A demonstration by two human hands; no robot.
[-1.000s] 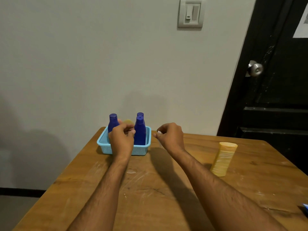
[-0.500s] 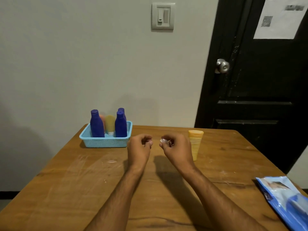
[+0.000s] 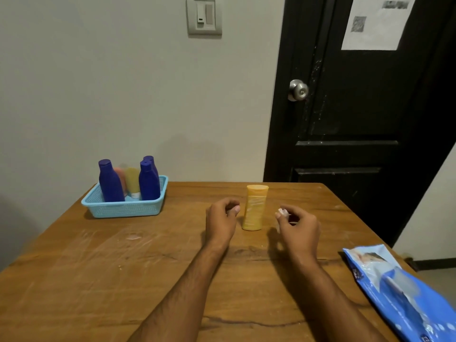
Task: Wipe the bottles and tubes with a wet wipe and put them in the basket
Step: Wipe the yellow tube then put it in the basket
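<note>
A yellow tube point(image 3: 254, 207) stands upright, cap down, on the wooden table point(image 3: 98, 280) between my two hands. My left hand point(image 3: 222, 219) hovers just left of it, fingers curled and holding nothing. My right hand point(image 3: 297, 224) is a little to the tube's right, pinching a small crumpled white wet wipe point(image 3: 282, 211). At the back left, a light blue basket point(image 3: 128, 209) holds three dark blue bottles point(image 3: 111, 181), a yellow tube point(image 3: 132, 180) and a pink one partly hidden behind them.
A blue pack of wet wipes point(image 3: 404, 292) lies at the table's right edge. Behind the table are a pale wall and a black door point(image 3: 357, 119) with a round knob. A wet smear point(image 3: 134, 236) marks the table's left part.
Both hands have moved right, away from the basket, and now flank the yellow tube. The view has shifted right, showing the wipe pack.
</note>
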